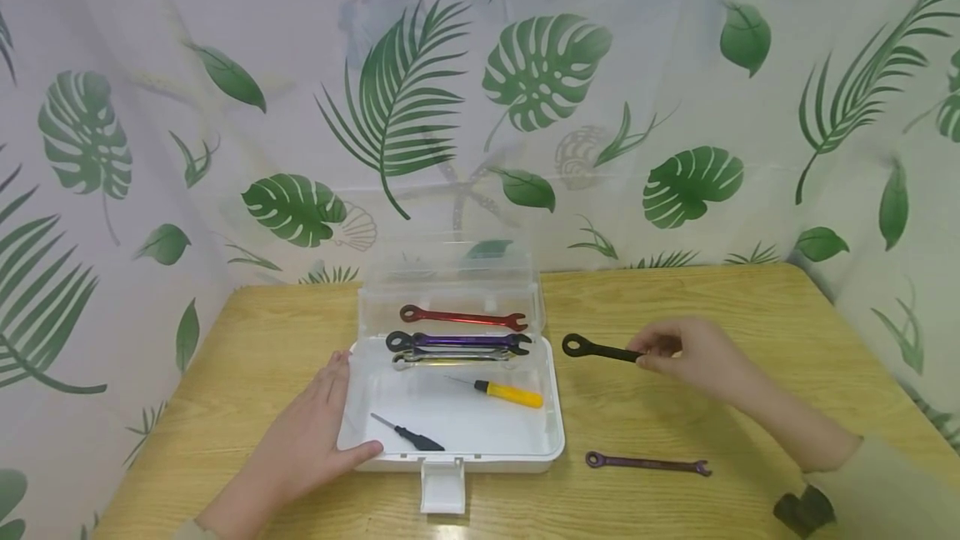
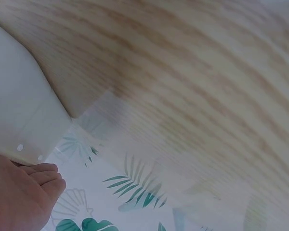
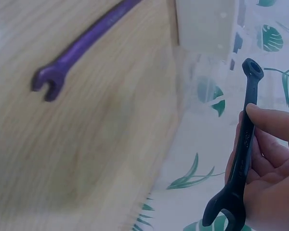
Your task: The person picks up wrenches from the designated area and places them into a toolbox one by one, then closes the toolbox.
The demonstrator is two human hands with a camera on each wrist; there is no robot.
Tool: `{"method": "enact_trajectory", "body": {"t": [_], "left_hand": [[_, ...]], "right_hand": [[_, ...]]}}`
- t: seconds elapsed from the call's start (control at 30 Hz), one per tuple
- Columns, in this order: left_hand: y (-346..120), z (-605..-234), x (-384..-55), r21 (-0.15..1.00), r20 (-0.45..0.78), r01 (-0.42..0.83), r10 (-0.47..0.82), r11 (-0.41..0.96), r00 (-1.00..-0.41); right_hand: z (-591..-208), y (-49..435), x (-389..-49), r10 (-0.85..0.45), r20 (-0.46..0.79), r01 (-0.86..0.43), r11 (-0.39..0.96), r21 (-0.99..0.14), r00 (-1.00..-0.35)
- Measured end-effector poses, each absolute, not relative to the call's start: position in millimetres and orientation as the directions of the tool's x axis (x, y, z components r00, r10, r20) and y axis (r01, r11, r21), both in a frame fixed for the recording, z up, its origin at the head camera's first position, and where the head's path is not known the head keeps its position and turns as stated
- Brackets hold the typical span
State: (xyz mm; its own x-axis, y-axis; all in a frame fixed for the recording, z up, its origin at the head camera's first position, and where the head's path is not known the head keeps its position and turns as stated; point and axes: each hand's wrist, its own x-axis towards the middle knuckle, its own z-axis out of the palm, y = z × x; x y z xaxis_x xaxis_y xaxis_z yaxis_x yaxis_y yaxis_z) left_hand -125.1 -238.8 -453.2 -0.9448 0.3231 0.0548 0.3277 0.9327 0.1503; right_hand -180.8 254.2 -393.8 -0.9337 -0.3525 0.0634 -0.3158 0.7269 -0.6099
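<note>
Holding, right hand: a black wrench was pinched by its shaft between thumb and fingers, ring end pointed at the box.
Steadying, left hand: nothing was gripped; the fingers were laid nearly straight along the side of the white box, thumb over its front edge.
Lid: clear, already opened and tilted back.
Wrenches at the back of the box: a red wrench, a violet wrench and silver wrenches were grouped there; the exact count could not be told.
Front of the box: a yellow-handled tool and a black-handled tool were laid apart.
Table: a purple wrench was left right of the box, ungripped.
Progress: judged partway, as tools were divided between box and table; the black wrench had not yet been set down, nor the lid closed.
</note>
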Motion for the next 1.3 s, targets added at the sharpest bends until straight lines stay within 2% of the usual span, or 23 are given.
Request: {"method": "enact_trajectory", "body": {"t": [0.37,0.73,1.3], "left_hand": [[-238.2,-451.7,-124.5,0.123,0.08,0.356,0.348,0.926,-0.934],[-238.8,-447.7,-125.1,0.027,0.098,0.389,0.385,0.921,-0.918],[-239.6,-450.0,-125.7,0.054,0.075,0.371,0.367,0.927,-0.927]], "right_hand": [[-370.1,227.8,-186.7,-0.371,0.069,-0.332,0.717,-0.613,-0.926],[-360.8,197.8,-188.3,-0.429,0.093,-0.384,0.664,-0.642,-0.898],[-357.3,148.1,-210.4,-0.467,0.103,-0.413,0.63,-0.657,-0.878]]}}
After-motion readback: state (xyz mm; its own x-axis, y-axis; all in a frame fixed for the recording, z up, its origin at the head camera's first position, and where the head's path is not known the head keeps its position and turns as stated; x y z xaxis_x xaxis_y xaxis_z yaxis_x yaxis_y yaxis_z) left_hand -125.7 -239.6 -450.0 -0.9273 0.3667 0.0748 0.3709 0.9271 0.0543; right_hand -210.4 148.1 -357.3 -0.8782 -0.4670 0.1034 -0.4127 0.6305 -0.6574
